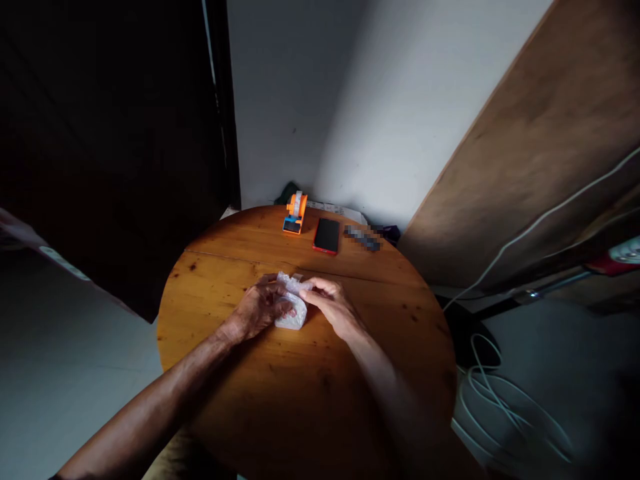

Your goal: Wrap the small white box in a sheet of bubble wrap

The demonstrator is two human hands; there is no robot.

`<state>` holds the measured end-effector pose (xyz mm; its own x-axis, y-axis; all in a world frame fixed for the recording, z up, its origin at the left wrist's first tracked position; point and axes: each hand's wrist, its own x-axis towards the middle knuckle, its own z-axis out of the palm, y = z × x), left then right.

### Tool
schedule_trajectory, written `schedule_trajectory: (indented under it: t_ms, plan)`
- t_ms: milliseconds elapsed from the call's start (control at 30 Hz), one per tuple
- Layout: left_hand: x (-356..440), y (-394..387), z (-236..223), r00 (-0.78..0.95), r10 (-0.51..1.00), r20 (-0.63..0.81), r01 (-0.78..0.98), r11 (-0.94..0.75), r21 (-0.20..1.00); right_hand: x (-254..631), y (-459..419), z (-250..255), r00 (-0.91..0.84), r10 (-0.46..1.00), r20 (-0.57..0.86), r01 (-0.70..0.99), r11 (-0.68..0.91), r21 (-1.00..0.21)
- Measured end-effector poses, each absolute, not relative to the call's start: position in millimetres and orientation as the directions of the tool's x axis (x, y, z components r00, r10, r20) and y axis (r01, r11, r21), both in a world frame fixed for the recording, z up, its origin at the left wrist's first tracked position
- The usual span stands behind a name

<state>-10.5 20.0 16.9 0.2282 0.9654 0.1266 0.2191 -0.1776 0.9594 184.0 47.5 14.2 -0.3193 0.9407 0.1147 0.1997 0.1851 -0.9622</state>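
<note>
I'm holding the crinkly plastic wrap [293, 320] between both hands, just on the far side of the middle of the tabletop [300, 393]. My left hand [256, 308] is closing narrowly around its 9 o'clock side, fingers lying over the plastic; my right hand [334, 308] is pinching its upper edge near 2 o'clock. Whether anything is sitting inside, I can't tell. As I judge it, working this well means the left is steadying the lower part while the right is guiding the edge lightly, fingertips flat, so the film isn't bunching or tearing.

The tape dispenser [295, 217] is standing at 12 o'clock, the phone [326, 236] lying at 1, so sideways strokes are suiting me better than far reaches. The round rim is curving past both forearms, wood is stretching toward 3 o'clock, and a white cable [500, 400] is coiling beyond the edge at 4.
</note>
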Motion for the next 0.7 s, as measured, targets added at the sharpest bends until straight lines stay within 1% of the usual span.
schedule_trajectory:
  t_ms: [100,233,367,500,600,700]
  plan:
    - [-11,20,15,0.219,0.967,0.133,0.25,-0.188,0.95,187,41,23,-0.351,0.925,0.147,0.255,0.245,-0.935]
    - [-11,20,15,0.211,0.968,0.132,0.296,-0.192,0.936,188,33,34,-0.426,0.898,0.11,0.295,0.252,-0.922]
    - [-10,18,16,0.201,0.972,0.123,0.328,-0.185,0.926,186,27,37,-0.453,0.887,0.09,0.397,0.291,-0.87]
    - [-9,16,11,0.158,0.982,0.101,0.26,-0.14,0.956,180,23,35,-0.385,0.907,0.17,0.483,0.355,-0.801]
    - [-9,18,6,0.126,0.985,0.119,0.17,-0.14,0.975,177,23,34,-0.384,0.905,0.182,0.465,0.36,-0.809]
    - [-10,21,7,0.13,0.99,0.06,0.078,-0.07,0.994,177,23,33,-0.386,0.904,0.184,0.432,0.354,-0.829]
